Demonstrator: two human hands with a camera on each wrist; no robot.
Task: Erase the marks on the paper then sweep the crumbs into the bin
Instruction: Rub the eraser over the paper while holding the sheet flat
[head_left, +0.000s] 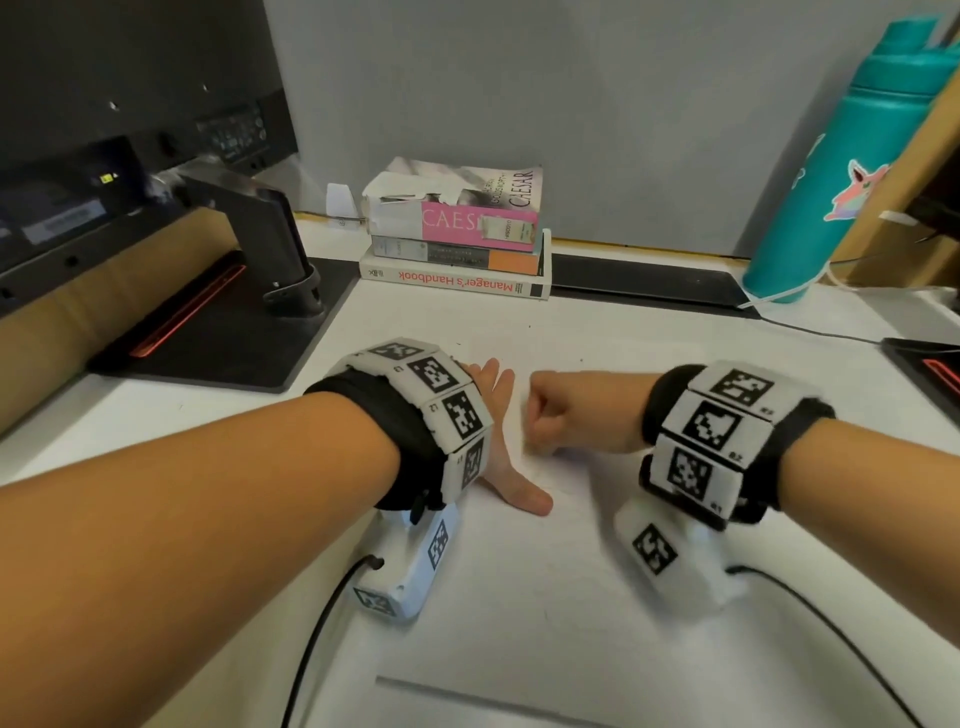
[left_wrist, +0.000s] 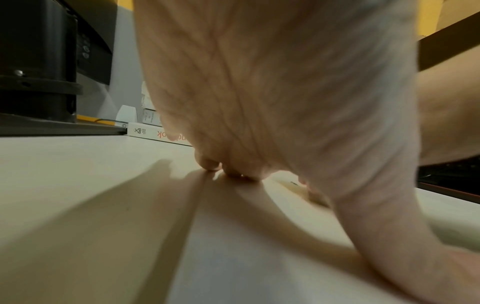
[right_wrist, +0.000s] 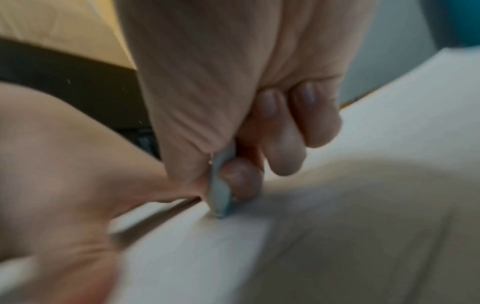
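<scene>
Right hand (head_left: 566, 415) is curled, pinching a thin eraser (right_wrist: 219, 185) onto the paper (head_left: 519, 597); left hand (head_left: 498, 447) is spread flat, pinning it. Paper judged light, slippery; best braced near the rubbing. Books (head_left: 457, 234) sit far.

The paper (head_left: 545, 597) is white and matt, and it looks smooth. The eraser (right_wrist: 219, 185) seems a pale blue-grey rubber with a dull surface. The desk (head_left: 156, 415) under it is white, smooth and matt. The monitor base (head_left: 234, 338) is a dark matt plate. The bottle (head_left: 831, 171) is teal with a slight shine. The top book (head_left: 457, 208) has a torn paper cover.
</scene>
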